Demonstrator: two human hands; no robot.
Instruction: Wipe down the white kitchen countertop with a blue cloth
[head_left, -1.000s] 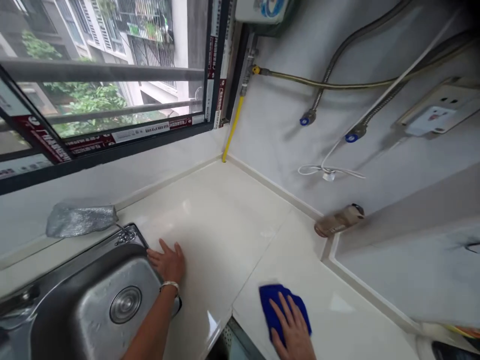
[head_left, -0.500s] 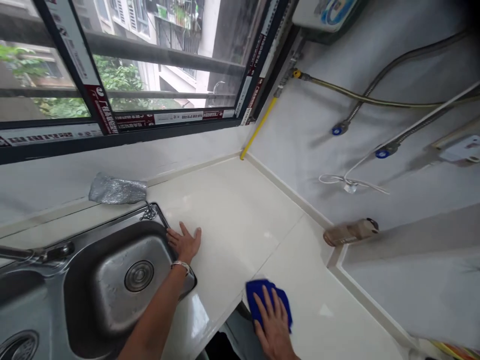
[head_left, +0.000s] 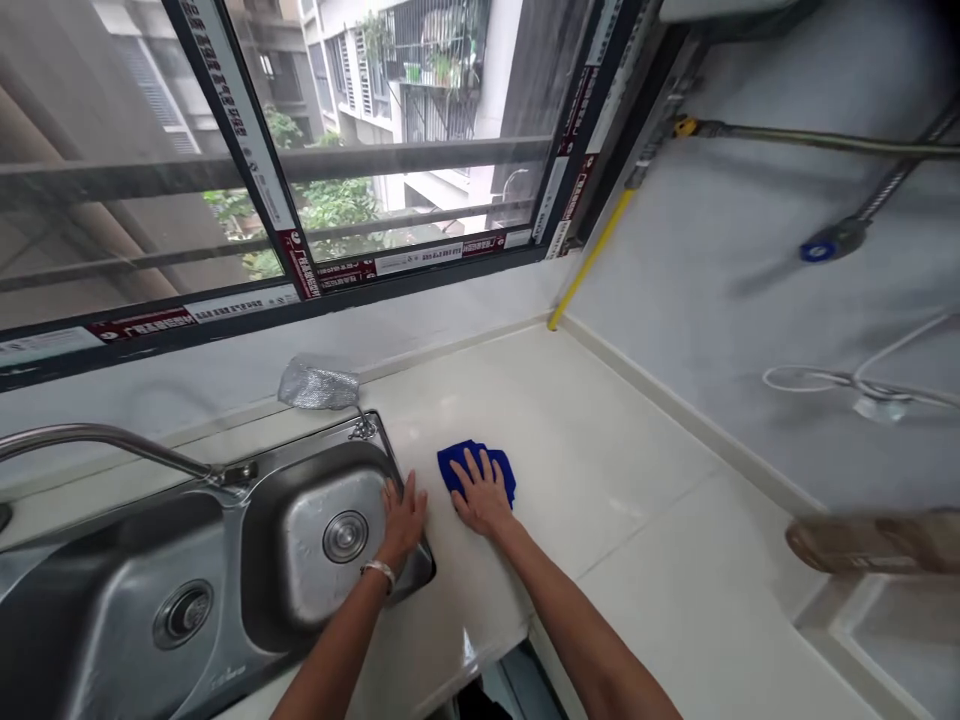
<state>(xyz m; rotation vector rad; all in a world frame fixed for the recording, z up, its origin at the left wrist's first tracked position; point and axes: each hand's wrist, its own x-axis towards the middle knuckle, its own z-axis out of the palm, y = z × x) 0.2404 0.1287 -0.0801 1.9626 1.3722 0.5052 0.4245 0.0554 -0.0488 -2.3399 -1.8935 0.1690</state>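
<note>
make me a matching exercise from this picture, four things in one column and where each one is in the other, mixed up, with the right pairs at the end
Things
1. blue cloth
2. left hand
3. yellow pipe
4. silver wrapping

Places
A. at the far corner of the countertop, running up from it
B. behind the sink, below the window
C. under the right hand
D. at the edge of the sink nearest the cloth

Right pairs: 1-C, 2-D, 3-A, 4-B

Cloth (head_left: 453, 462) part-hidden under right fingers (head_left: 473, 468); faucet (head_left: 142, 443) cut off.
</note>
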